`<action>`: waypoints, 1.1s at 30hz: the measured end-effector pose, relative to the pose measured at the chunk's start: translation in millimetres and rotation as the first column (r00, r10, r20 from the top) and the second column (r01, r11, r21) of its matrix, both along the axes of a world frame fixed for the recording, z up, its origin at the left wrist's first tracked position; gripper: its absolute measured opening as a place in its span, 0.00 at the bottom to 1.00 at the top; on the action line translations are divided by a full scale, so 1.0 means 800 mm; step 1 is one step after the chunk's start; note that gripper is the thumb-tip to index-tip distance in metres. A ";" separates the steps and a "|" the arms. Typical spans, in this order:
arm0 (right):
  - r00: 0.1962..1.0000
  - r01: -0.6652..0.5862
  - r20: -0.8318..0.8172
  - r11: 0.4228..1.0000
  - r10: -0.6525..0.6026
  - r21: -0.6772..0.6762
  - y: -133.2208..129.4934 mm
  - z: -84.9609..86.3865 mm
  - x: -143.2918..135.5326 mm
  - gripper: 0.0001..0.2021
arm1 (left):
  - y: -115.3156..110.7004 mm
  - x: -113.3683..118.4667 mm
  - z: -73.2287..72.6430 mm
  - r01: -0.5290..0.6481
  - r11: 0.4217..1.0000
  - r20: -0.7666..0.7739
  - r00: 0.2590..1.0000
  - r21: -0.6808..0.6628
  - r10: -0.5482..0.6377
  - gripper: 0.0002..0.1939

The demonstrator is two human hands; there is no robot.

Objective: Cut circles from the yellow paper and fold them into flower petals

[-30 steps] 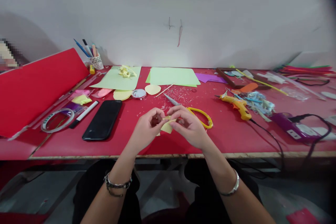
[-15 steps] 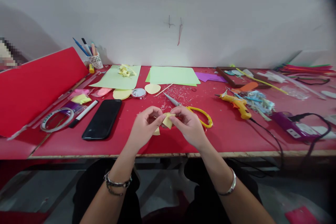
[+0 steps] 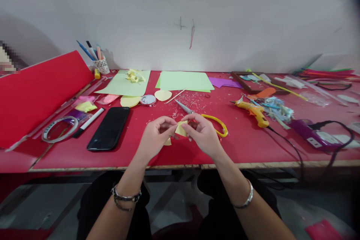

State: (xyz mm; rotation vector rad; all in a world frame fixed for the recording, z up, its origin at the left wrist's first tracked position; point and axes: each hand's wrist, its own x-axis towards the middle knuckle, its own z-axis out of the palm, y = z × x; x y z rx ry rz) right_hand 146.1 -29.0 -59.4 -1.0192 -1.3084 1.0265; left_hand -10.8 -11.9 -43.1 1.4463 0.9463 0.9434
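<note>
A small piece of pale yellow paper is pinched between my two hands, just above the red table near its front edge. My left hand grips its left side with thumb and fingertips. On the other side, my right hand has thumb and forefinger closed on its upper right part. Another yellow paper piece lies on the table, partly covered by my left hand. Right behind my right hand are scissors with yellow handles, their blades pointing away to the left.
Left of my hands lie a black phone, a marker and a tape roll. A yellow glue gun and a purple power strip with cords lie right. Green sheets and yellow paper ovals are farther back.
The yellow paper between my fingers has turned slightly, showing a flatter face. My fingertips have shifted a little on it; both hands stay in nearly the same place.
</note>
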 end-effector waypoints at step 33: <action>0.923 -0.135 0.380 0.870 -0.065 0.475 -0.026 0.049 0.014 0.06 | -0.013 -0.017 0.020 -0.015 0.617 -0.070 0.991 0.787 0.114 0.18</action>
